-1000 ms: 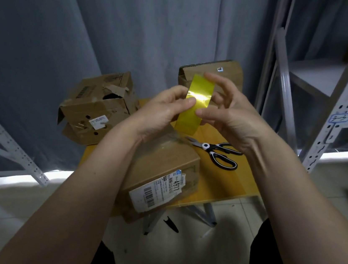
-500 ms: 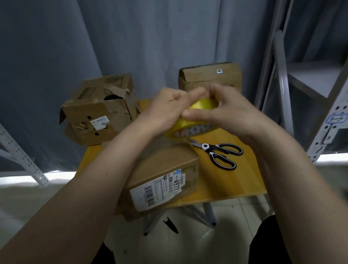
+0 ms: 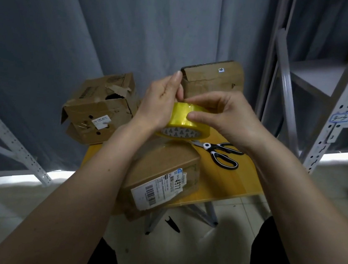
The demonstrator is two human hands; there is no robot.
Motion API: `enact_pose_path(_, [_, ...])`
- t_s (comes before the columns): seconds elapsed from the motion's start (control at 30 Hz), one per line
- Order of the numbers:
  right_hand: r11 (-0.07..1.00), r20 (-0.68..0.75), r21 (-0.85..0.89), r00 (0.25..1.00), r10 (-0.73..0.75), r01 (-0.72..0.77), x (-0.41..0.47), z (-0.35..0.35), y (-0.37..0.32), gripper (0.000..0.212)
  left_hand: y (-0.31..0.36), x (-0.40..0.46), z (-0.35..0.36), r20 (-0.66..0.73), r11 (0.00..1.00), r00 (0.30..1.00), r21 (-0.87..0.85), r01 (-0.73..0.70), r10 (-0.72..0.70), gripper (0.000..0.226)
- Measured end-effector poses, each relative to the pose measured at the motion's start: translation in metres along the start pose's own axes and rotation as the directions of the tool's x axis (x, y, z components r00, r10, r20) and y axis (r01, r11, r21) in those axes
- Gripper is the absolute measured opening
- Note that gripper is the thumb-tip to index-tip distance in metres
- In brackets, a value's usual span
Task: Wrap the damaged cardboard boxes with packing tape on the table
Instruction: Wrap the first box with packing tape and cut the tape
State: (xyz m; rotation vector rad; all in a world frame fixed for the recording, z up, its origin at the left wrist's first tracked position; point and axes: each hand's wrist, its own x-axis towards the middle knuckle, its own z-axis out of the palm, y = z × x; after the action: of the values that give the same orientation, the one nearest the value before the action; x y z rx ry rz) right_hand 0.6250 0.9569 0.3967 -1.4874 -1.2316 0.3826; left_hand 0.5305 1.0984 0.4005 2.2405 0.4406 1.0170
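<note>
I hold a yellow roll of packing tape (image 3: 181,119) in the air above the small yellow table (image 3: 232,183). My left hand (image 3: 161,104) grips the roll from the left, its thumb raised. My right hand (image 3: 221,113) curls over the roll from the right, fingertips on its outer band. Below the roll lies a cardboard box with a shipping label (image 3: 163,174), overhanging the table's near edge. A torn box (image 3: 99,109) sits at the table's left end. Another crumpled box (image 3: 212,77) stands at the back.
Black-handled scissors (image 3: 221,153) lie on the table right of the labelled box. A grey metal shelving rack (image 3: 337,97) rises at the right, and a slanted metal strut (image 3: 13,145) at the left. A grey curtain hangs behind. The floor is tiled.
The roll has turned from edge-on and upright to lying nearly flat, showing its printed core. Both hands have shifted their hold on it; my left thumb now points up.
</note>
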Motion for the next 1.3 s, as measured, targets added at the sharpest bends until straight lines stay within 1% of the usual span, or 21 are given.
enact_pose_path(0.1, [1.000, -0.043, -0.019, 0.999, -0.018, 0.017, 0.000, 0.002, -0.001, 0.024, 0.000, 0.001, -0.001, 0.001, 1.000, 1.000, 0.026, 0.007, -0.007, 0.047])
enact_pose_path(0.23, [0.995, -0.112, -0.086, 0.992, -0.050, 0.041, 0.002, 0.005, -0.004, 0.013, 0.000, 0.001, -0.001, -0.007, 0.999, 1.000, 0.039, -0.023, 0.023, 0.045])
enact_pose_path(0.5, [0.987, -0.141, -0.155, 0.987, -0.072, 0.050, 0.004, 0.004, -0.008, 0.004, 0.000, 0.000, -0.003, 0.017, 0.999, 0.999, 0.024, -0.039, 0.038, 0.042])
enact_pose_path(0.63, [0.968, -0.118, -0.234, 0.985, -0.126, 0.095, 0.003, 0.004, -0.008, 0.003, 0.001, 0.001, -0.004, 0.034, 1.000, 0.999, -0.015, -0.012, 0.012, 0.040])
enact_pose_path(0.8, [0.934, 0.001, -0.337, 0.993, -0.120, 0.114, 0.003, 0.000, -0.010, 0.004, 0.006, 0.002, -0.004, 0.072, 0.999, 0.997, -0.047, -0.013, 0.016, 0.037])
enact_pose_path(0.87, [0.929, 0.018, -0.343, 0.990, -0.140, 0.138, 0.002, -0.003, -0.013, 0.005, 0.009, 0.004, -0.004, 0.089, 0.994, 0.996, -0.103, 0.028, -0.019, 0.036])
enact_pose_path(0.9, [0.940, 0.014, -0.308, 0.988, -0.153, 0.150, 0.001, -0.004, -0.014, 0.007, 0.011, 0.005, -0.004, 0.090, 0.986, 0.994, -0.151, 0.070, -0.057, 0.036])
enact_pose_path(0.97, [0.977, -0.014, -0.140, 0.986, -0.163, 0.160, -0.001, -0.008, -0.019, 0.012, 0.017, 0.011, -0.004, 0.127, 0.944, 0.979, -0.269, 0.189, -0.160, 0.035])
enact_pose_path(1.03, [0.987, -0.036, 0.013, 0.986, -0.162, 0.163, -0.004, -0.012, -0.023, 0.014, 0.020, 0.016, -0.002, 0.265, 0.866, 0.933, -0.374, 0.331, -0.242, 0.030])
enact_pose_path(1.1, [0.984, -0.044, 0.004, 0.983, -0.180, 0.181, -0.007, -0.014, -0.025, 0.013, 0.021, 0.016, 0.004, 0.396, 0.788, 0.878, -0.434, 0.437, -0.269, 0.026])
enact_pose_path(1.17, [0.976, -0.063, -0.083, 0.976, -0.207, 0.202, -0.009, -0.015, -0.025, 0.010, 0.020, 0.012, 0.013, 0.456, 0.716, 0.848, -0.494, 0.493, -0.269, 0.036])
enact_pose_path(1.23, [0.969, -0.103, -0.132, 0.969, -0.223, 0.209, -0.009, -0.018, -0.026, 0.005, 0.021, 0.009, 0.024, 0.521, 0.608, 0.814, -0.567, 0.556, -0.258, 0.047])
enact_pose_path(1.3, [0.976, -0.151, -0.064, 0.965, -0.216, 0.208, -0.010, -0.023, -0.025, 0.007, 0.022, 0.006, 0.036, 0.586, 0.515, 0.774, -0.599, 0.613, -0.240, 0.052])
